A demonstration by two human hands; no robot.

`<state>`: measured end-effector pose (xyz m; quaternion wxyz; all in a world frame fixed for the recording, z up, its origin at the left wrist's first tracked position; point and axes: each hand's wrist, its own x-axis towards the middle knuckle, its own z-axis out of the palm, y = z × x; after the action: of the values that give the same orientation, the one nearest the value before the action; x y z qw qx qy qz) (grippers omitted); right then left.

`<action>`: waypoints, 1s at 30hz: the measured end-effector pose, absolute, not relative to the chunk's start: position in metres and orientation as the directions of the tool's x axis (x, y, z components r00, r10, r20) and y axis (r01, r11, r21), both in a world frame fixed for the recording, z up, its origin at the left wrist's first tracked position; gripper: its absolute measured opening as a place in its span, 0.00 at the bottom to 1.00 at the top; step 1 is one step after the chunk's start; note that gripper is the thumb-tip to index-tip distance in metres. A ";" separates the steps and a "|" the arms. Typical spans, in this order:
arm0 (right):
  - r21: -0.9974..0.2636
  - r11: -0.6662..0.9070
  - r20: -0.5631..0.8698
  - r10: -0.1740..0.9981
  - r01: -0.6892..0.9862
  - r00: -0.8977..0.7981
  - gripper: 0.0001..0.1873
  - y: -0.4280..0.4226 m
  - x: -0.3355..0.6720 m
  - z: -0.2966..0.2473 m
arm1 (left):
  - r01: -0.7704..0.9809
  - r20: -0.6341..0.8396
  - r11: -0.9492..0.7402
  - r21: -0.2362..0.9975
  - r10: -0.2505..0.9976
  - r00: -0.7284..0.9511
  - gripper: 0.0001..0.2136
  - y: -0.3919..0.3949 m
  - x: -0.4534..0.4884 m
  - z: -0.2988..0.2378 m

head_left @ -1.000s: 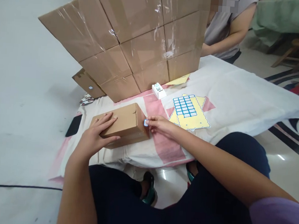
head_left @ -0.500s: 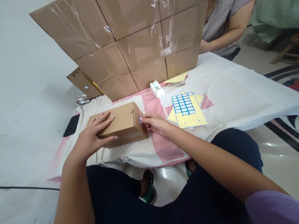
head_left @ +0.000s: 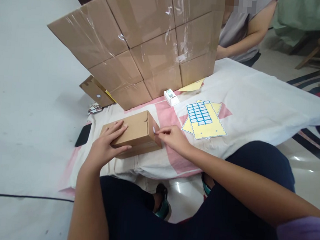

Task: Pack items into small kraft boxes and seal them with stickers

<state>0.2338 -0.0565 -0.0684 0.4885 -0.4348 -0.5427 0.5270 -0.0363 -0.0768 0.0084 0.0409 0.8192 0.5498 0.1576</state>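
Phone (head_left: 83, 135): dark and flat at the left edge of the cloth (head_left: 261, 102), just left of my left hand, touched by nothing.
Left hand (head_left: 106, 145): open, with the fingers spread flat on the box's top and the thumb against its near side — it pins the box down.
Box (head_left: 133, 132): small, brown and shut, lying on the cloth between my two hands. Its long axis runs left to right, and its right end face is turned toward my right hand.
Sticker (head_left: 154, 130): small and pale with a blue edge, high on that end face. I cannot tell whether it already touches the cardboard.
Right hand (head_left: 172, 137): closed in a pinch on the sticker, just right of the box's end — it is the hand nearer that face.
Sticker sheet (head_left: 204, 118): yellow backing with blue-edged rows, flat on the cloth, beyond my right hand and to its right, apart from it.
Stacked boxes (head_left: 155, 42): a taped wall of them behind, with a small white gadget (head_left: 171, 97) at its foot.
Another person's arm (head_left: 246, 36): past the wall, at the far right.
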 end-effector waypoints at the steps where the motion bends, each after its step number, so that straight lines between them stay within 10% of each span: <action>1: -0.996 0.071 0.076 0.988 -0.046 -0.132 0.11 -0.060 0.234 -0.068 | 0.887 0.212 -0.395 0.240 0.913 0.349 0.36 -0.077 -0.036 0.009; 8: -0.994 0.112 0.109 0.985 0.015 -0.137 0.15 -0.065 0.232 -0.072 | 0.891 0.207 -0.396 0.222 0.912 0.354 0.36 -0.076 -0.036 0.009; 15: -0.876 0.410 0.268 0.851 0.253 -0.451 0.71 -0.047 0.228 -0.077 | 0.841 0.276 -0.509 0.184 0.848 0.453 0.36 -0.063 -0.055 -0.008; 30: -0.686 0.662 0.545 0.743 0.302 -0.389 0.43 -0.046 0.249 -0.052 | 0.727 0.423 -0.683 0.066 0.679 0.600 0.39 -0.059 -0.038 -0.022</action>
<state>0.2491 -0.0461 -0.0521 0.4448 -0.3281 -0.7957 0.2477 -0.0385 -0.0591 -0.0218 -0.0565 0.8925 0.3939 0.2123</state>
